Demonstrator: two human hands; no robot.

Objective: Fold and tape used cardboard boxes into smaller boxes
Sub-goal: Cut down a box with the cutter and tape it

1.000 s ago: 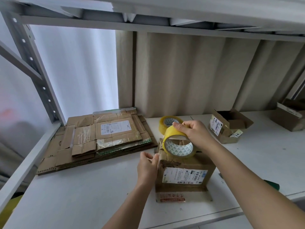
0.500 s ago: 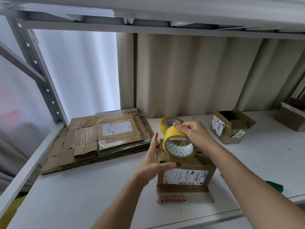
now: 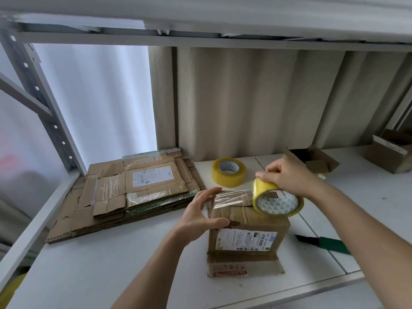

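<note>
A small brown cardboard box [image 3: 247, 238] with a white shipping label stands on the white shelf [image 3: 111, 259], one flap lying flat in front of it. My left hand [image 3: 201, 214] grips the box's top left corner, thumb on the front edge and fingers over the tape end. My right hand [image 3: 287, 176] holds a yellow tape roll [image 3: 276, 200] above the box's right top edge. A clear strip of tape [image 3: 233, 196] stretches from the roll across the top to my left hand.
A second tape roll [image 3: 228, 172] lies behind the box. A stack of flattened cardboard [image 3: 124, 195] lies at the left. An open small box [image 3: 316, 160] and another box [image 3: 392, 150] stand at the back right. A green-handled cutter [image 3: 323, 243] lies right of the box.
My right hand has pulled the roll from the box's left to its right, drawing tape across the top. My left hand now holds the tape end at the left corner.
</note>
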